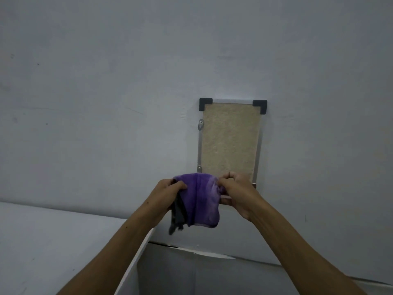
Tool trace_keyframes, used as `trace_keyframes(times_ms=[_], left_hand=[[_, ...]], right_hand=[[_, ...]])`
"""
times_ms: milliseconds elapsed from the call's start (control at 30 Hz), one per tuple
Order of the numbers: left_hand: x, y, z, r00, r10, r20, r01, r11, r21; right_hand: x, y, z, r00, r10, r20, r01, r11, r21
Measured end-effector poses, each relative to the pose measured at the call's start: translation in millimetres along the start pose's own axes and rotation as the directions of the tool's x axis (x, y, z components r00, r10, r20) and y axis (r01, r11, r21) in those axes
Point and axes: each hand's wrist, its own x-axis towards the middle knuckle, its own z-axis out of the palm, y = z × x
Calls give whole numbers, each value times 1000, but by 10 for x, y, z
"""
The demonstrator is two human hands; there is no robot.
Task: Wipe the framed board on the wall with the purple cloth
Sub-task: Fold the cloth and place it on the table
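Purple cloth (pixel 202 199) is held up in front of the wall (pixel 106 103), just below the middle of the view. It is bunched and folded, and a dark grey part (pixel 177 211) hangs down on its left side. Its left edge is gripped by the left hand (pixel 168 193), with the thumb laid on top. Its right edge is pinched by the right hand (pixel 238 192), with the fingers curled in. So each grip is closed on the cloth. The framed board (pixel 230 139) is fixed on the wall right above the hands. It is tan, with a silver frame and black corner pieces (pixel 205 103). Its bottom part is hidden by the cloth and the right hand. A white surface (pixel 53 241) is seen at the lower left.
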Motion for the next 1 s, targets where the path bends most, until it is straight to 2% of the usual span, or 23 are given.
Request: trace_keyframes(times_ms=[133, 300, 467, 567, 700, 833, 933, 1000], left_hand=[[-40, -13, -231, 986, -135, -100, 134, 991, -10], [-106, -106, -636, 964, -244, -104, 247, 969, 14], [-165, -312, -1179, 900, -410, -149, 426, 900, 94], [-230, -488, -1498, 881, -448, -153, 463, 882, 81], [-274, -702, -1752, 908, -378, -182, 414, 874, 252], [-244, -892, -1920, 946, -194, -259, 307, 791, 530], [-170, -1036, -2009, 926, -113, -359, 333, 691, 641], [-108, -1138, -2061, 894, -128, -429, 391, 690, 609]], right_hand=[[40, 97, 217, 1000, -18, 5, 18, 989, -144], [115, 228, 520, 995, 5, 103, 11, 988, -156], [203, 446, 947, 976, 88, 198, -54, 983, -173], [263, 620, 1254, 954, 140, 265, -89, 976, -198], [346, 830, 1554, 943, 160, 293, -100, 973, -210], [461, 1054, 1827, 943, 169, 287, -113, 973, -201], [541, 1237, 2012, 953, 167, 253, -118, 973, -197], [587, 1356, 2110, 969, 149, 198, -99, 966, -240]])
